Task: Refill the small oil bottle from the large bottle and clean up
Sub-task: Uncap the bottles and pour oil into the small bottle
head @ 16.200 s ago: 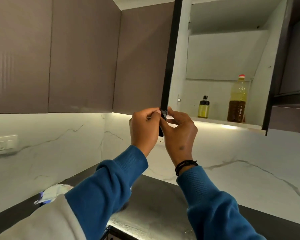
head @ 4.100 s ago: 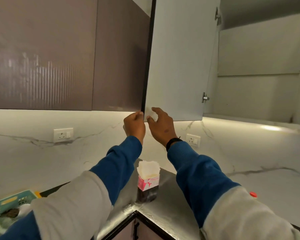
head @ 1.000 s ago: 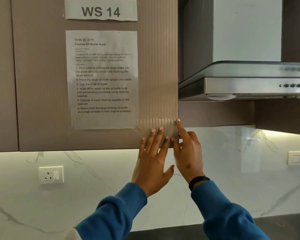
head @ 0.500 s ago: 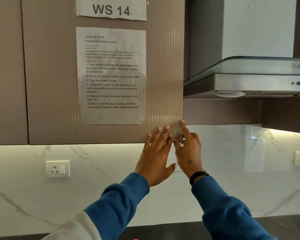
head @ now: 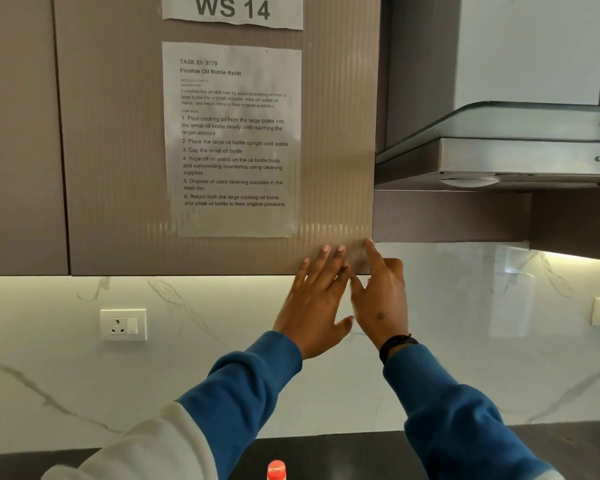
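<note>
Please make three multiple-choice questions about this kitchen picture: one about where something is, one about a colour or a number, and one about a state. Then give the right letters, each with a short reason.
1. Where is the wall socket?
A. on the marble wall below the cabinets, left of the hands
B. on the range hood
C. on the cabinet door

2. How many numbered steps does the instruction sheet list?
A. four
B. six
C. nine

3. In what state is the cabinet door with the sheet?
A. wide open
B. removed
C. closed

Answers: 1 A, it sits on the wall left of the left hand. 2 B, the list ends at 6. 3 C, the door lies flush with its neighbour, with the left fingers flat on it and the right hand at its corner.
</note>
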Motion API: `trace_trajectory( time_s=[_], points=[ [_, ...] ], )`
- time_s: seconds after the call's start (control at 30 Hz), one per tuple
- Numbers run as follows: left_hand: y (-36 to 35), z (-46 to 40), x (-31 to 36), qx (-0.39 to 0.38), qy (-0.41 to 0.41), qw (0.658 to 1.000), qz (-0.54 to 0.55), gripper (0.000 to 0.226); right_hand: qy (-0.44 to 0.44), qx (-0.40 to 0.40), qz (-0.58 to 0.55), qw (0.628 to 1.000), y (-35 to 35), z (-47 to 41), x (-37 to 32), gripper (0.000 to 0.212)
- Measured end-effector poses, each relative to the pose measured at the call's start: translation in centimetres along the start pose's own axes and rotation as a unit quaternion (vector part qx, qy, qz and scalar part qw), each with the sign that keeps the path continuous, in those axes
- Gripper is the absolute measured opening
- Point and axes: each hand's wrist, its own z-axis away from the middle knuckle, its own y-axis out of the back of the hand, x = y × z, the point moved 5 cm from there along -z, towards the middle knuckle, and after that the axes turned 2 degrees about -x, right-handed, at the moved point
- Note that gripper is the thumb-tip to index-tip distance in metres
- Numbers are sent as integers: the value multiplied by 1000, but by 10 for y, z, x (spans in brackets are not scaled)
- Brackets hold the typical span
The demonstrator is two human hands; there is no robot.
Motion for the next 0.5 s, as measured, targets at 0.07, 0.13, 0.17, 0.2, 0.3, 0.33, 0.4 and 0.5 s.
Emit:
trace_trajectory(
  time_s=[0.07, 0.13, 0.17, 0.2, 0.3, 0.33, 0.4, 0.5],
  points=[
    [2, 5, -1, 7, 1, 1000, 24, 88, -12, 20, -14, 1000, 1, 7, -2, 54],
    [5, 14, -2, 27, 10, 998, 56, 83, -17, 24, -24, 999, 0, 18, -5, 50],
    [7, 21, -3, 38, 17, 996, 75, 81, -15, 18, -28, 999, -3, 25, -7, 49],
    [8, 29, -3, 47, 26, 994, 96, 80, -11, 9, -32, 999, -6, 32, -10, 47],
    [13, 59, -9, 56, 62, 983, 164, 79, 1, -40, -42, 998, -22, 59, -17, 41],
    [14, 72, -11, 58, 80, 977, 187, 80, 7, -62, -45, 997, -29, 70, -20, 40],
    [13, 104, -18, 57, 130, 962, 235, 81, 18, -108, -51, 993, -46, 94, -25, 37],
    [5, 165, -27, 52, 228, 923, 306, 82, 22, -180, -66, 981, -75, 135, -30, 32]
  ],
)
